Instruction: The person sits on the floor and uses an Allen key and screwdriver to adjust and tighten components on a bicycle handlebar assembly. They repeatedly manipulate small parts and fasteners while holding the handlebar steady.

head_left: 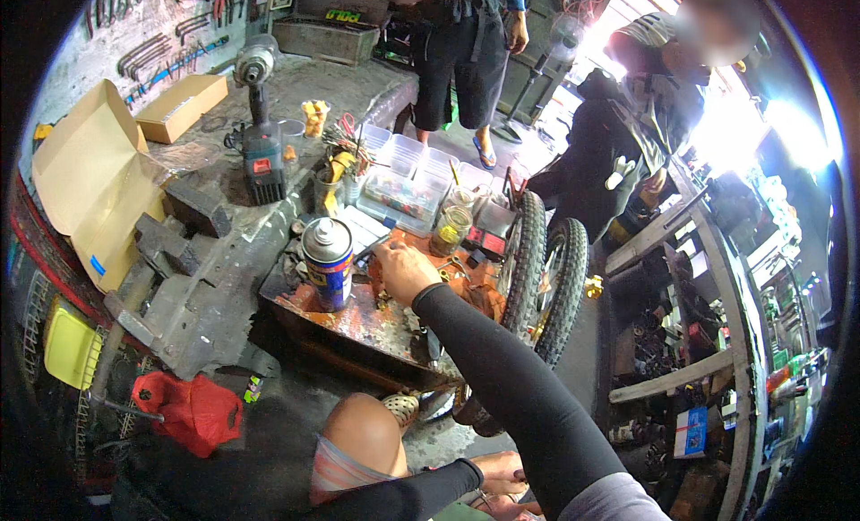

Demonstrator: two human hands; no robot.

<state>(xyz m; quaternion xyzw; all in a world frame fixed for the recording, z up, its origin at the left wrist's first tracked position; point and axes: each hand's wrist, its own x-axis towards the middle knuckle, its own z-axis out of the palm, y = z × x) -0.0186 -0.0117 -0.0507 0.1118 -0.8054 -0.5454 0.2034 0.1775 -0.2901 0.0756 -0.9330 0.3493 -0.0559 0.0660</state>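
Note:
My right hand [408,272], at the end of a black sleeve, reaches into a worn metal tray [296,315] coated with rust-coloured grime. Its fingers are bent together among small parts; what they grip, if anything, is hidden. Just left of it stands a blue spray can [328,263] with a silvery top. A glass jar [450,231] and a clear compartment box [399,198] lie beyond the hand. Low in the view, beside my bare knee [365,431], is my left hand [500,468]; its fingers are mostly hidden.
Bicycle tyres [527,266] stand right of the tray. A cordless impact wrench [261,154] and an opened cardboard box [94,176] are on the bench at left. Two people [461,60] are at the back. Wooden shelving [717,297] full of parts runs along the right.

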